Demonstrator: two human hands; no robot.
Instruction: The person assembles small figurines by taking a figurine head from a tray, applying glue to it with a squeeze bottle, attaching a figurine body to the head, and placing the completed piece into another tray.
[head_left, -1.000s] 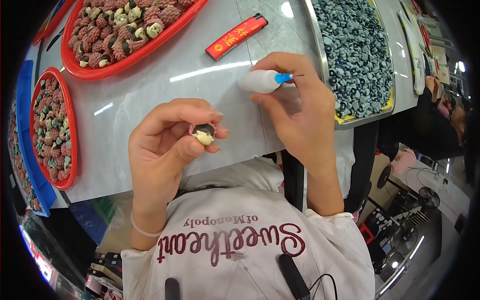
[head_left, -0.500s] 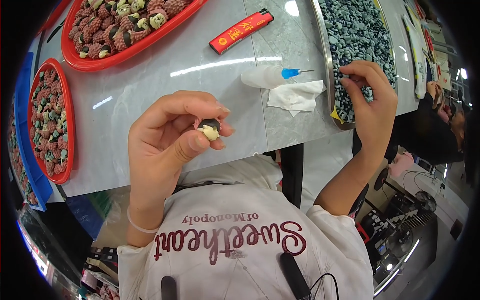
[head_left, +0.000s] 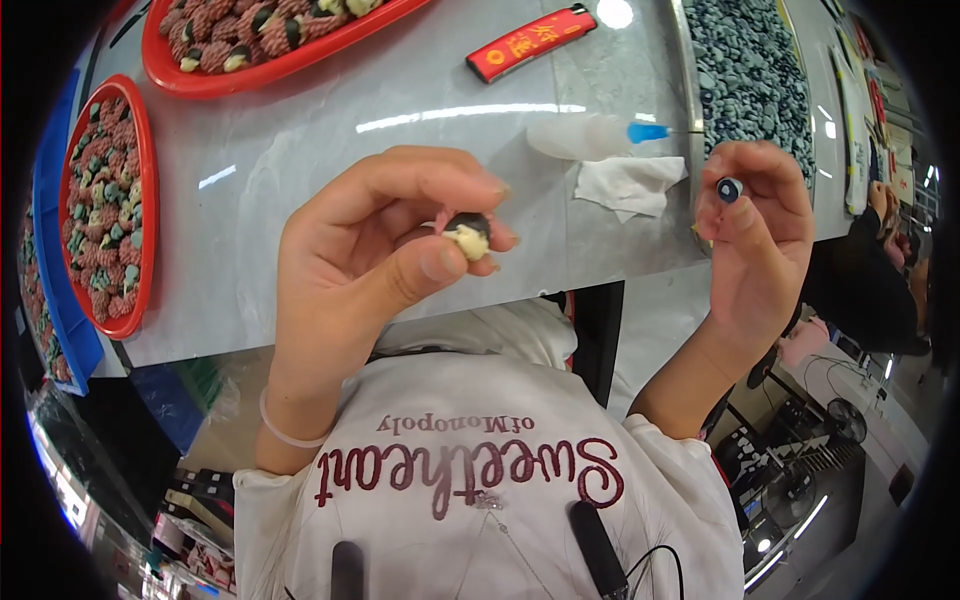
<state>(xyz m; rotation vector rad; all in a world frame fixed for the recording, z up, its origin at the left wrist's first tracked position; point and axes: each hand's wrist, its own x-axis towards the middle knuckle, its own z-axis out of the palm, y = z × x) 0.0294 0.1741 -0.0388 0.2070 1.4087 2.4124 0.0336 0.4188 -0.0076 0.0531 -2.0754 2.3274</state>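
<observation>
Head camera, looking down at a grey table (head_left: 330,140) and the person's two bare hands.

Counted things: two hands; two red trays, one across the top (head_left: 200,82) and one at the left edge (head_left: 143,200), each heaped with small pink, cream and dark pieces too many to count; one metal tray (head_left: 690,110) at upper right filled with small dark blue-grey beads, also too many to count; one flat red rectangular item (head_left: 530,42); one white squeeze bottle with a blue nozzle (head_left: 590,135) lying on its side; one crumpled white tissue (head_left: 630,185) just below the bottle.

The left hand (head_left: 370,260) is raised above the table's near edge. Its thumb and curled fingers pinch one small piece (head_left: 468,235), which is cream-coloured with a dark cap on top and a sliver of pink at its side.

The right hand (head_left: 750,240) is raised just beside the metal tray's near corner. Its thumb and forefinger are pressed together on one tiny round bead (head_left: 729,189), dark with a pale centre. The other fingers are curled loosely behind.

The two hands are well apart, with the tissue between them.
</observation>
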